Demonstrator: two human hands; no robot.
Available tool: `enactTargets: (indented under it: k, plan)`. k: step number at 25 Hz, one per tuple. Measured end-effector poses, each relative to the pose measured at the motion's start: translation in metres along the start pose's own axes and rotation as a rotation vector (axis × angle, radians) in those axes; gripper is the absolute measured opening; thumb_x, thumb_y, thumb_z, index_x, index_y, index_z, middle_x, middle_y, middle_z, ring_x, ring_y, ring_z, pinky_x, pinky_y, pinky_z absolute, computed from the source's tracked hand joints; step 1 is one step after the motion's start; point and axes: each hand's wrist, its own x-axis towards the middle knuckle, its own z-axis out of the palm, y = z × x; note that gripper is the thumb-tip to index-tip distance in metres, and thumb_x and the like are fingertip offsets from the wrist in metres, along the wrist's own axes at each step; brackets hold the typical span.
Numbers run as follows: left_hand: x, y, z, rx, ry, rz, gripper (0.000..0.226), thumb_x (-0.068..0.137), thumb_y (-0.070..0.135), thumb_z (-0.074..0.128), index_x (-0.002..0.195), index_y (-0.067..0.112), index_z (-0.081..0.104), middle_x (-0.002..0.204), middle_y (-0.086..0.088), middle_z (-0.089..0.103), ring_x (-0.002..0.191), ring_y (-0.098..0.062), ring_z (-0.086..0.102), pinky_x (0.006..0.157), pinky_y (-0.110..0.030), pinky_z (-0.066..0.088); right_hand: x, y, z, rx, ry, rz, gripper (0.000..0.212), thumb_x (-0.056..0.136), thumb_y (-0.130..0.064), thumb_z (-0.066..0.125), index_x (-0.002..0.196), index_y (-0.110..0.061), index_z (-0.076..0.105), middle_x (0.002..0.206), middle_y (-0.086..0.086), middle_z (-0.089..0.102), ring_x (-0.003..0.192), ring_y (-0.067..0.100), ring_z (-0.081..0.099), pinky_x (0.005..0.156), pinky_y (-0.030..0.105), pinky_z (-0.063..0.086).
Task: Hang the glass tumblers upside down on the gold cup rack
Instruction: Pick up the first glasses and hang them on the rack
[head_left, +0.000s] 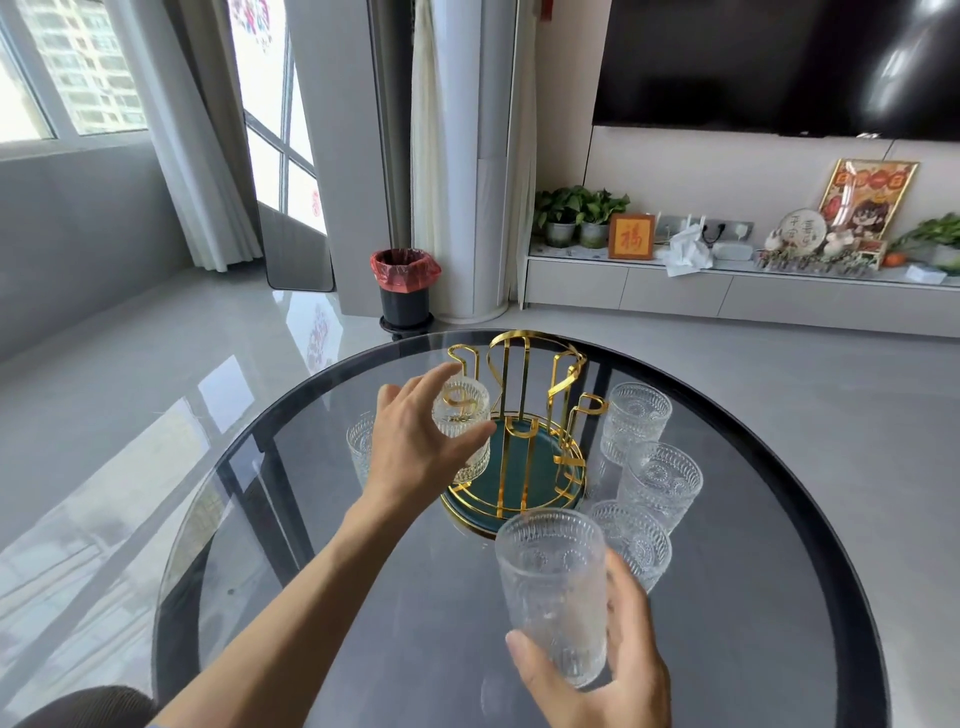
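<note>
The gold cup rack (521, 364) stands on a teal round base (524, 480) at the middle of the glass table. One ribbed glass tumbler (464, 410) hangs upside down on the rack's left prong. My left hand (415, 447) is spread around that tumbler, thumb above it and a finger across its front. Low in the view, my right hand (613, 670) grips a second tumbler (556, 587), mouth up, in front of the rack. Three more tumblers (662, 483) stand upright right of the rack, and another (361, 447) stands left of it, partly hidden by my left hand.
The round dark glass table (311, 597) has its rim close behind the rack. A bin with a red liner (404, 286) stands on the floor beyond. A low cabinet (727, 293) with plants and ornaments runs along the right wall under a television.
</note>
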Motion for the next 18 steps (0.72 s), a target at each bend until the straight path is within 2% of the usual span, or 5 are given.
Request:
enactTargets:
  k: [3,5,8,13,18]
  plan:
    - [0.001,0.0,0.0,0.053,-0.017,0.041,0.063,0.073,0.053,0.08,0.127,0.025,0.065,0.124,-0.001,0.069,0.102,-0.009,0.036,0.075,-0.028,0.033,0.021,-0.031,-0.026,0.031,0.19,-0.132,0.079,0.04,-0.052,0.086,0.111,-0.053,0.05,0.107,-0.029,0.067,0.087,0.0,0.067,0.068,0.008,0.048]
    - [-0.001,-0.001,-0.001,0.098,-0.034,0.067,0.061,0.075,0.053,0.079,0.127,0.024,0.065,0.125,0.0,0.069,0.103,-0.014,0.041,0.076,-0.028,0.034,0.043,-0.051,-0.037,-0.004,0.228,-0.188,0.072,0.047,-0.065,0.081,0.11,-0.044,0.052,0.106,-0.02,0.068,0.083,0.009,0.067,0.066,0.018,0.05]
    - [-0.002,-0.001,0.0,0.111,-0.053,0.062,0.062,0.077,0.052,0.078,0.13,0.024,0.063,0.129,-0.001,0.066,0.113,-0.022,0.053,0.082,-0.027,0.037,0.082,-0.07,-0.046,-0.101,0.22,-0.258,0.068,0.051,-0.066,0.079,0.107,-0.039,0.051,0.105,-0.012,0.066,0.096,0.019,0.062,0.077,0.039,0.052]
    - [-0.002,0.002,-0.001,0.094,-0.093,0.062,0.066,0.075,0.047,0.081,0.133,0.024,0.06,0.13,-0.003,0.065,0.113,-0.025,0.06,0.086,-0.034,0.049,0.129,-0.092,-0.021,-0.475,0.108,-0.367,0.068,0.056,-0.07,0.069,0.112,-0.033,0.058,0.092,-0.005,0.064,0.094,0.022,0.049,0.065,0.03,0.04]
    - [-0.003,0.0,-0.006,0.134,-0.145,0.108,0.076,0.072,0.042,0.085,0.139,0.024,0.055,0.134,-0.003,0.062,0.116,-0.025,0.059,0.09,-0.039,0.052,0.149,-0.09,0.006,-0.741,-0.038,-0.374,0.084,0.065,-0.073,0.064,0.136,-0.029,0.057,0.111,0.009,0.073,0.107,0.031,0.049,0.085,0.037,0.043]
